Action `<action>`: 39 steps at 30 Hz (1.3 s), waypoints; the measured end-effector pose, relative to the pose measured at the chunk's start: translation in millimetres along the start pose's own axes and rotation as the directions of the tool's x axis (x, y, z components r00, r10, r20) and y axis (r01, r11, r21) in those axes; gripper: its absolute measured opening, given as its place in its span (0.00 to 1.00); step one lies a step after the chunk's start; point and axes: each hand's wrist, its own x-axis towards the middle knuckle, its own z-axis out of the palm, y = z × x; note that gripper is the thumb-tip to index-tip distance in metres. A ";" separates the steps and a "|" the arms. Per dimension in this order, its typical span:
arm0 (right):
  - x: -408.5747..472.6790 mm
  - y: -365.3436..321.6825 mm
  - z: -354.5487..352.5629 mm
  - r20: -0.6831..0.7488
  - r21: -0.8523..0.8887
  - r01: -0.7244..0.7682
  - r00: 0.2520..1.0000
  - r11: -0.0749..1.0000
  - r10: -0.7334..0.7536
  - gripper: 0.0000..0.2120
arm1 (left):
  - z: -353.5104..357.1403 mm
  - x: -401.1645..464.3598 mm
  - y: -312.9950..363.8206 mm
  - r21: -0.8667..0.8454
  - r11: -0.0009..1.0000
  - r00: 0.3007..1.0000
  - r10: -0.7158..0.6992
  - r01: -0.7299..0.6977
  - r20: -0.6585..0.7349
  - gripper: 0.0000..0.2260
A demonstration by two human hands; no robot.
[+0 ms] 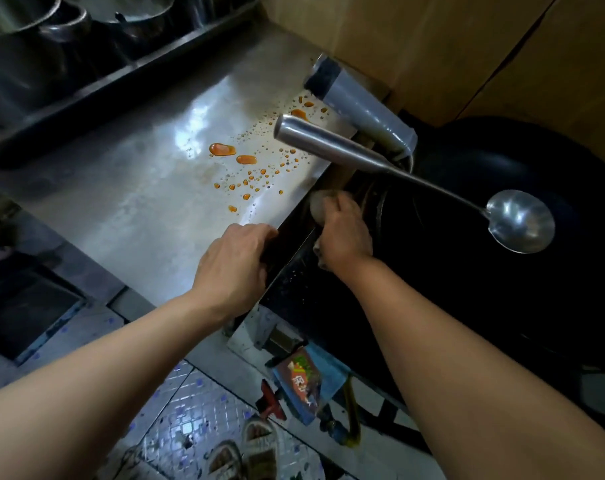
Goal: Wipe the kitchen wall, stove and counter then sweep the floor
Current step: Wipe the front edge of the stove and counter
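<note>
Scrubbing the stove [294,271] edge beside the wok [467,271]: right hand [344,233] fingers clenching what looks like a cloth [316,206]; left hand [235,261] fingers gripping the table [138,202] lip. Pressing firmly, working into the seam.

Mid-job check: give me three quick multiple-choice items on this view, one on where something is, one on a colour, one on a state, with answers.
1. Where does the ladle's bowl hang?
A. over the wok
B. on the floor
C. over the steel counter

2. What colour are the spills on the counter?
A. green
B. orange
C. white

3. What is the right hand doing?
A. hanging idle
B. lifting the ladle
C. gripping a cloth

Answers:
1 A, the bowl sits above the dark wok.
2 B, orange drops dot the steel.
3 C, its fingers curl round a pale cloth beside the wok, at the counter's edge.
</note>
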 end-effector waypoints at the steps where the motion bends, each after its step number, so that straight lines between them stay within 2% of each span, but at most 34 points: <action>1: -5.7 2.2 2.1 0.005 0.035 0.026 1.000 0.999 -0.026 0.34 | -0.4 -2.7 -0.1 -0.006 1.000 1.000 -0.005 0.005 -0.004 0.19; 5: -51.4 5.0 19.5 -0.023 0.057 0.202 0.979 0.978 -0.201 0.31 | 2.1 -17.1 0.6 -0.078 0.997 0.999 -0.025 0.023 -0.026 0.22; 8: -64.8 7.7 18.2 0.045 0.042 0.272 0.961 0.961 -0.274 0.34 | 7.6 -28.9 1.2 -0.106 0.994 1.000 -0.030 0.029 -0.003 0.23; 11: -44.9 11.9 8.9 0.042 -0.054 0.221 0.975 0.974 -0.219 0.37 | 14.9 -37.7 -2.9 -0.078 0.993 0.995 -0.088 0.091 0.049 0.25; 14: -37.9 7.4 12.0 -0.062 -0.036 0.168 0.983 0.985 -0.170 0.31 | 22.0 -45.4 -7.9 -0.134 0.983 0.986 -0.108 0.125 0.129 0.26; 17: -62.2 -1.8 21.6 -0.043 0.025 0.236 0.971 0.971 -0.235 0.28 | 26.2 -52.4 -8.6 -0.182 0.973 0.982 -0.111 0.139 0.154 0.26; 19: -82.2 -4.2 23.5 -0.012 0.049 0.305 0.952 0.951 -0.304 0.25 | 24.0 -55.3 -5.9 -0.179 0.975 0.988 -0.117 0.133 0.098 0.25; 21: -89.0 -2.7 18.9 0.001 0.042 0.340 0.940 0.939 -0.341 0.25 | 18.5 -57.0 -2.4 -0.157 0.982 0.993 -0.113 0.107 -0.033 0.23; 23: -81.6 -1.5 14.6 0.012 0.048 0.274 0.961 0.960 -0.275 0.27 | 11.7 -59.0 -3.3 -0.107 0.989 0.985 -0.116 0.103 -0.125 0.21; 25: -74.2 -3.1 15.6 0.005 0.066 0.186 0.982 0.980 -0.186 0.29 | 9.0 -61.3 -7.7 -0.038 0.991 0.984 -0.128 0.125 -0.122 0.21; 28: -83.1 -16.8 28.2 0.001 0.188 0.167 0.985 0.968 -0.170 0.25 | 6.5 -67.6 -10.0 -0.010 0.988 0.986 -0.157 0.156 -0.054 0.18; 30: -99.6 -27.7 32.8 0.008 0.385 0.118 0.991 0.915 -0.131 0.19 | 4.0 -70.8 -8.7 -0.013 0.988 0.987 -0.157 0.156 -0.032 0.18; 32: -109.3 -32.4 33.8 0.010 0.454 0.128 0.989 0.881 -0.149 0.16 | 1.5 -71.4 -6.4 0.000 0.988 0.988 -0.153 0.153 -0.034 0.18; 35: -105.5 -29.5 31.2 0.084 0.304 0.191 0.970 0.933 -0.226 0.15 | 1.6 -70.5 -2.7 0.038 0.986 0.986 -0.162 0.163 -0.029 0.19; 39: -111.8 -22.3 30.7 0.131 0.206 0.258 0.949 0.944 -0.287 0.20 | 7.1 -68.3 1.0 0.083 0.980 0.983 -0.176 0.180 -0.055 0.23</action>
